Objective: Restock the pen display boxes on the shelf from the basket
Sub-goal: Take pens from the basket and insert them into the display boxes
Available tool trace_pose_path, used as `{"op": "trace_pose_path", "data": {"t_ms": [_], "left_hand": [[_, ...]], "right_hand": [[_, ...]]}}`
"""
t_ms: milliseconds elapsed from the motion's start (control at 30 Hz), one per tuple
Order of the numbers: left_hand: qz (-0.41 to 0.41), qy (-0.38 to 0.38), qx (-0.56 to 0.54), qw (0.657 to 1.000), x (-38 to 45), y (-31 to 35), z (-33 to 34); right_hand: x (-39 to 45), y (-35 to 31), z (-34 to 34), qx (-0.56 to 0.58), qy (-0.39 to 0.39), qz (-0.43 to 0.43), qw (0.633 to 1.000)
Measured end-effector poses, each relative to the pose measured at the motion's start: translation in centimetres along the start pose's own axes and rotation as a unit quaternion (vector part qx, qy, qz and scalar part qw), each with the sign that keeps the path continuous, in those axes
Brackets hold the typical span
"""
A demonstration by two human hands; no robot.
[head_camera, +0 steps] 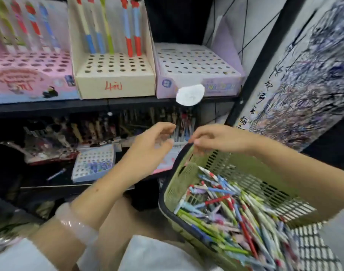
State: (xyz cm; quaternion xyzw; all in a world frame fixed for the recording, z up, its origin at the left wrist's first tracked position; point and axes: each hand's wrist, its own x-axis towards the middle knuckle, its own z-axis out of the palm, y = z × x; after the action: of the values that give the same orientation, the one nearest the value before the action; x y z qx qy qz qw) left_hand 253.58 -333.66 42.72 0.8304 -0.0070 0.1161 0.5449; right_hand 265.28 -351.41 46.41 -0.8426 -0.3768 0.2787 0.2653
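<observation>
A green slatted plastic basket (222,163) with a dark rim sits near right, heaped with mixed coloured pens (231,208). The right hand (216,138) pinches the basket's far rim, fingers curled over it. The left hand (151,147) hangs just left of that rim, fingers loosely bent, holding nothing. On the far shelf stand three perforated cardboard display boxes: pink (30,75), cream (116,75) and pale lilac (196,71), the lilac one without pens.

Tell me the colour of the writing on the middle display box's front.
Red, handwritten on the beige middle display box; the head view shows it clearly.
</observation>
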Motion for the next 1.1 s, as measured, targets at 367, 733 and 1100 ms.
{"op": "trace_pose_path", "data": {"t_ms": [367, 733, 1100], "left_hand": [[-0.008, -0.131, 0.181, 0.975, -1.0, -3.4, 7.0], [-0.015, -0.089, 0.179, 0.980, -1.0, -3.0, 7.4], [-0.028, -0.103, 0.154, 0.982, -1.1, -3.2, 7.2]], "right_hand": [[-2.8, 15.3, 13.5, -0.269, -0.223, 0.144, 0.926], [-3.1, 13.7, 18.3, -0.276, -0.193, 0.195, 0.921], [-4.2, 13.8, 14.4, -0.149, -0.140, 0.246, 0.947]]}}
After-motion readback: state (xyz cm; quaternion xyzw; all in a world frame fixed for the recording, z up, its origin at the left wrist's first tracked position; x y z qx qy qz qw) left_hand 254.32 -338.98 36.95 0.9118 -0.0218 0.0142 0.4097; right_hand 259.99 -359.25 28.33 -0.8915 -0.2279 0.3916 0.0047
